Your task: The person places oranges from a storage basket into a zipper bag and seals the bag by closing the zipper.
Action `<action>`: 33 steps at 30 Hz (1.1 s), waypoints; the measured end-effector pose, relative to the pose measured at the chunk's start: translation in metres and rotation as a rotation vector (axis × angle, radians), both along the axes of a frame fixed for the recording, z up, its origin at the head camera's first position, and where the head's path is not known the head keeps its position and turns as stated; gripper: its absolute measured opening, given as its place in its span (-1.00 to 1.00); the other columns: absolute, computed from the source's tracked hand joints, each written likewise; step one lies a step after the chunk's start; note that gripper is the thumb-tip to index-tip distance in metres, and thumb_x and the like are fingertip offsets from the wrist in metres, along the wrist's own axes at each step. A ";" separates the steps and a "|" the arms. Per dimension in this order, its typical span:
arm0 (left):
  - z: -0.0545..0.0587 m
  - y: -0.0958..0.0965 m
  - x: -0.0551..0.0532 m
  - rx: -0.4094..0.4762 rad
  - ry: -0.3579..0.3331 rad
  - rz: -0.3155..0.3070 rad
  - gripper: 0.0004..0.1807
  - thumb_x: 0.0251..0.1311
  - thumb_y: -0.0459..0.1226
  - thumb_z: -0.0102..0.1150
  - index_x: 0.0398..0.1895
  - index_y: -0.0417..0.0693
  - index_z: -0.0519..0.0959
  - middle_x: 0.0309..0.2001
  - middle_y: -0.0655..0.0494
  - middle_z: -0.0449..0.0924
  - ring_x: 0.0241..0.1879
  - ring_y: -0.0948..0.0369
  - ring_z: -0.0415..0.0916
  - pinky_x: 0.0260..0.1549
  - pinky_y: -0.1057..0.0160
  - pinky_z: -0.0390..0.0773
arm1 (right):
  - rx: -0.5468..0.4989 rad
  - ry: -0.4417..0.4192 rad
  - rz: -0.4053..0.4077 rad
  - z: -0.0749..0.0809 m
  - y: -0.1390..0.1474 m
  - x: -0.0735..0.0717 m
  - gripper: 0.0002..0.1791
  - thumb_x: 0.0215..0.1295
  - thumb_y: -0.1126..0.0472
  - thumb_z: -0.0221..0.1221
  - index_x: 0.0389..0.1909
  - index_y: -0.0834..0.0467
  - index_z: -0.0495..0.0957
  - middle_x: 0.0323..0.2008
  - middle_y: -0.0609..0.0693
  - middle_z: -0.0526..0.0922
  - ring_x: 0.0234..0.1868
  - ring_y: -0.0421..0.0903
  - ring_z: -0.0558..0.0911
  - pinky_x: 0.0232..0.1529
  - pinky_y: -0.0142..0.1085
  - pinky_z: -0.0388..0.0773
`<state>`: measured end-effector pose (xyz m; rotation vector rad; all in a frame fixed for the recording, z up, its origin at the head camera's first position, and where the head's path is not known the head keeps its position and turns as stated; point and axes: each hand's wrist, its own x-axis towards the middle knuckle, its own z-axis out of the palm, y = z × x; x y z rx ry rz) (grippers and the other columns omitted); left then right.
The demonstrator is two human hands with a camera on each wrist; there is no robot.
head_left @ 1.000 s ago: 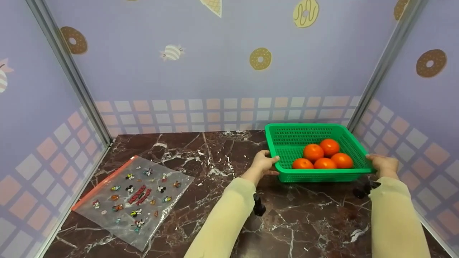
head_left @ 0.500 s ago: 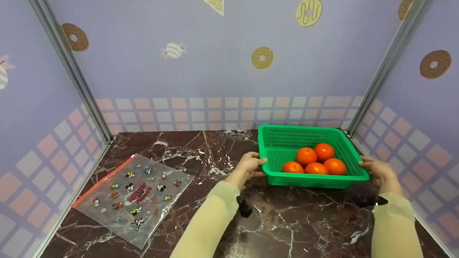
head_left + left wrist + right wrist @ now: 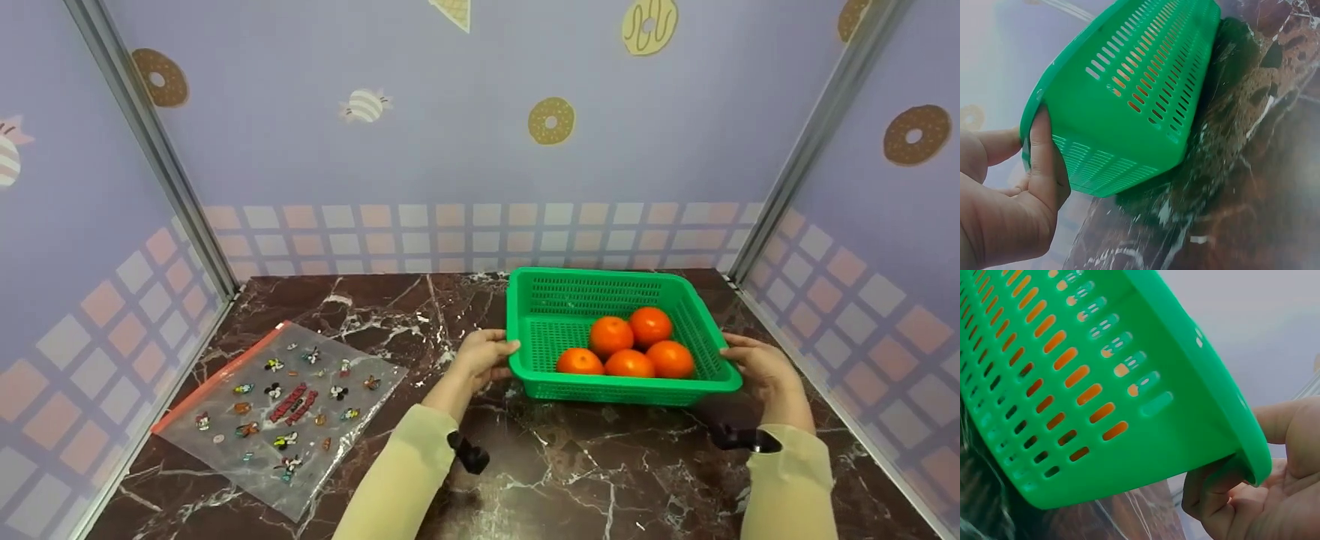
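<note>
A green slotted plastic basket (image 3: 555, 386) stands right of centre in the head view, with several oranges (image 3: 628, 364) grouped in its front right part. My left hand (image 3: 478, 364) grips the basket's left rim, thumb on top and fingers curled beneath. On the opposite side my right hand (image 3: 761, 369) pinches the right rim the same way. The left wrist view shows the left hand's fingers (image 3: 1044, 163) hooked under the lip of the basket. Likewise, curled fingers (image 3: 1213, 492) sit below the rim in the right wrist view. The basket's underside is close over the dark tabletop.
A clear zip bag (image 3: 281, 420) with cartoon prints and an orange-red seal lies flat at the left of the marbled table (image 3: 555, 480). Purple patterned panels (image 3: 450, 135) with metal corner posts (image 3: 810, 142) enclose the back and both sides.
Both hands have brought the basket leftward and slightly nearer to me, oranges inside. The zip bag has stayed where it was.
</note>
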<state>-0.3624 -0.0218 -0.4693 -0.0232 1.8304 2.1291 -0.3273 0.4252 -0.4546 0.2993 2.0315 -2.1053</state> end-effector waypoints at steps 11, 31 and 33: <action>-0.004 -0.051 0.015 0.022 0.040 0.044 -0.31 0.39 -0.46 0.15 0.56 -0.24 0.22 0.21 -0.37 0.54 -0.12 0.10 0.70 -0.33 0.22 0.76 | -0.019 0.036 0.041 -0.001 -0.048 0.001 -0.55 0.47 0.37 0.11 0.32 0.16 0.33 -0.23 -0.20 0.63 -0.23 -0.25 0.71 -0.17 -0.34 0.70; 0.006 -0.130 0.042 -0.038 0.061 -0.112 -0.05 0.41 -0.51 0.08 0.70 0.07 -0.17 0.18 -0.38 0.55 -0.11 0.06 0.74 -0.30 0.10 0.77 | 0.114 0.060 0.217 -0.001 -0.100 0.001 -0.32 0.46 0.34 0.14 0.47 0.36 0.06 -0.07 -0.04 0.56 -0.21 -0.14 0.75 -0.16 -0.23 0.74; 0.007 -0.137 0.043 -0.050 0.064 -0.139 -0.04 0.42 -0.50 0.07 0.71 0.06 -0.21 0.24 -0.43 0.50 -0.08 0.03 0.74 -0.27 0.08 0.77 | 0.116 0.066 0.219 0.000 -0.105 0.002 -0.33 0.44 0.35 0.14 0.45 0.36 0.08 -0.12 -0.03 0.60 -0.22 -0.14 0.75 -0.17 -0.23 0.74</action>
